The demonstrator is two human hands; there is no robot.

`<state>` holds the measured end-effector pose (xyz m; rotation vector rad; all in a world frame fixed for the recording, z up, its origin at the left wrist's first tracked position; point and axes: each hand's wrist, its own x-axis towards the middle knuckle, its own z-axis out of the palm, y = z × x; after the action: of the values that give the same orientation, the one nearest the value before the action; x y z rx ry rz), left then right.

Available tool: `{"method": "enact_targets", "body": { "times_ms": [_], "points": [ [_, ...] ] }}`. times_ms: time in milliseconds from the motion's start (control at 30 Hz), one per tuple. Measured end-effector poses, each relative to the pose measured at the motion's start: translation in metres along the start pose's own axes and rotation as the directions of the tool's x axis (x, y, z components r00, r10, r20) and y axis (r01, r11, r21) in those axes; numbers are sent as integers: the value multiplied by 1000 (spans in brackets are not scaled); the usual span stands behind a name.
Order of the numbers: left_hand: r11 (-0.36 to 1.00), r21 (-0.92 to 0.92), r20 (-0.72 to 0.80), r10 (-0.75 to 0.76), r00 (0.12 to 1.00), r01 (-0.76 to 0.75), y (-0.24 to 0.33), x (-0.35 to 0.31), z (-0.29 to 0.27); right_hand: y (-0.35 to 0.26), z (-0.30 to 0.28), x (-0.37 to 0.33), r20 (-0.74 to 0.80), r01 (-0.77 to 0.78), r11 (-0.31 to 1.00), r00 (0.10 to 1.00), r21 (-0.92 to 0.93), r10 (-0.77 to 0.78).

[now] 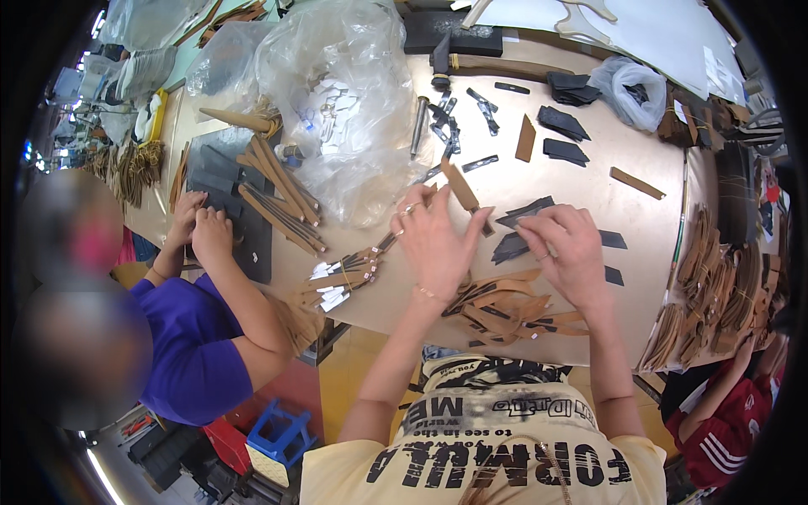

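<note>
My left hand (pixel 433 238) holds a brown leather strip (pixel 459 186) between thumb and fingers, tilted up from the table. A dark piece shows at the strip's lower end by my thumb. My right hand (pixel 566 255) has its fingers curled and pinched at a small pile of black slanted pieces (pixel 510 247); what lies between the fingertips is hidden. Below both hands, at the table's near edge, is a heap of brown leather straps (pixel 497 313) with black parts. Beside my left wrist lies a bundle of straps with white tags (pixel 341 281).
A hammer (pixel 505 66) and a metal punch (pixel 419 126) lie at the back, near stacks of black pieces (pixel 564 124). A large clear plastic bag (pixel 362 151) stands left of centre. At left, a co-worker's hands (pixel 210 231) work over a dark board. Strap bundles (pixel 703 278) line the right edge.
</note>
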<state>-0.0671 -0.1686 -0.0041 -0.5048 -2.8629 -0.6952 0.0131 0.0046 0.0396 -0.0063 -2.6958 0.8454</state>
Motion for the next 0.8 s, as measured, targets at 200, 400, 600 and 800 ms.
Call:
{"method": "enact_targets", "body": {
  "times_ms": [200,400,600,800],
  "points": [
    [978,-144,99,-138,985,151,14,6,7,-5,0,-3,-18,5,1000,1000,3,-4],
    [242,-748,583,-204,786,618,5,-3,-47,-13,-2,-2,-165,250,968,954,-23,-250],
    [192,-840,524,47,850,507,8,-20,-75,-20,0,-2,-199,267,942,954,206,-226],
    [205,-803,594,211,776,559,10,-31,-89,-8,-8,-20,-74,160,849,987,503,-142]
  ]
}}
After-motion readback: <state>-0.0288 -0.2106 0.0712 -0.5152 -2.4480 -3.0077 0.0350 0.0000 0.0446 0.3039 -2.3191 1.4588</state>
